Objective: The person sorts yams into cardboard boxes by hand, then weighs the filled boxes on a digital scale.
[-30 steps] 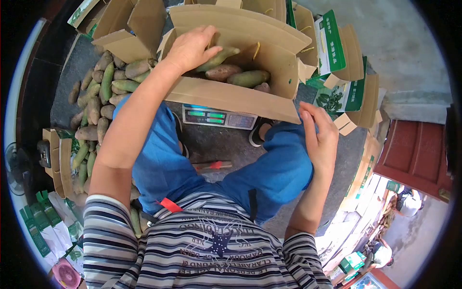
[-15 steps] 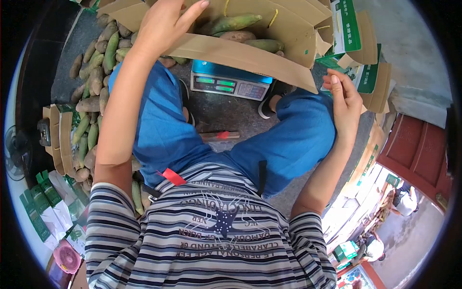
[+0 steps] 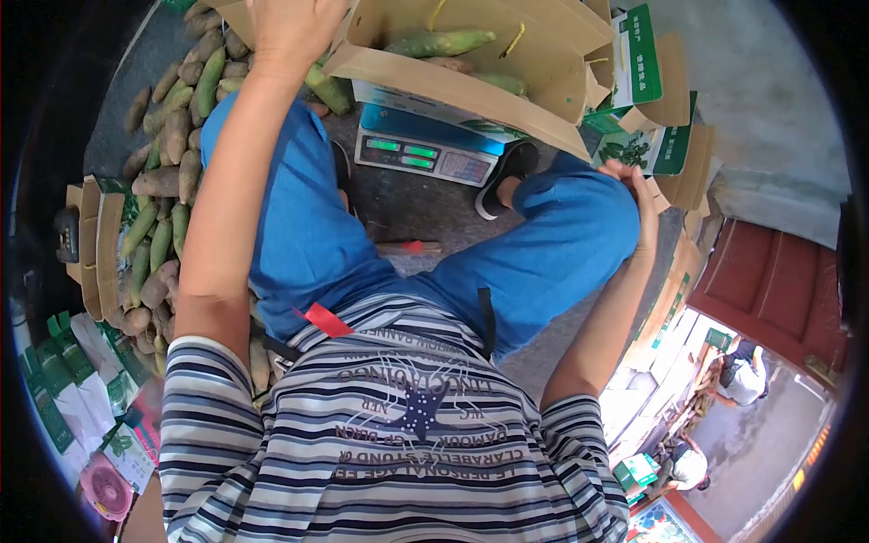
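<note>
An open cardboard box (image 3: 480, 101) sits over the blue plate of a digital scale (image 3: 421, 156), its front flap folded out towards me. Inside lie several long vegetables, one green vegetable (image 3: 441, 42) plainly visible, with two yellow cord handles at the back wall. My left hand (image 3: 294, 34) is at the box's left side, beside a green vegetable (image 3: 328, 88); its fingers are largely cut off by the top edge of the view. Over my right knee, close to the box's right corner, my right hand (image 3: 639, 197) rests with fingers extended and nothing in it.
Green-and-brown vegetables (image 3: 163, 181) are heaped on the floor at left, near another open carton (image 3: 101, 244). Green-and-white boxes (image 3: 638, 59) stand at right. Folded cartons (image 3: 77, 389) and a pink fan (image 3: 106, 489) are at lower left. Two people (image 3: 747, 378) work beyond the doorway.
My left hand has moved up and left from over the box's edge. The right hand has lowered onto my knee. The box's front flap sits differently, showing more of the printed front wall.
</note>
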Action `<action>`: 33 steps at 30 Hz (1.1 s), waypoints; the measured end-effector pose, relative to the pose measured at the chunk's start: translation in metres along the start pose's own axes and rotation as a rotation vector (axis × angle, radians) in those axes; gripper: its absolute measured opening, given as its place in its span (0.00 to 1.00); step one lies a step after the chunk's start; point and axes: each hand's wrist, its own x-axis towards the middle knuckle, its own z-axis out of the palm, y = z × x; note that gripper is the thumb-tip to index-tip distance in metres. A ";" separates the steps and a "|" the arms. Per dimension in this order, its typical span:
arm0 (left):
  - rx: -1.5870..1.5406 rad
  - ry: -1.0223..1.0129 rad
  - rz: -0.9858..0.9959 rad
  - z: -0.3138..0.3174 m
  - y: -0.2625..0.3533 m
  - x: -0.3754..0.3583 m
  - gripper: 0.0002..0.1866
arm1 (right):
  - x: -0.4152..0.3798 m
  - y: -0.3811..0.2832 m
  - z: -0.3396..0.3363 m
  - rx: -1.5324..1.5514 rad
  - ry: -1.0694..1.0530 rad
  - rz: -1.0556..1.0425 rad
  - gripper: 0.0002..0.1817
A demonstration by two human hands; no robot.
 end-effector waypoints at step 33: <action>-0.067 -1.073 0.431 0.021 0.037 -0.044 0.16 | 0.027 -0.065 0.077 -0.776 0.275 -0.741 0.10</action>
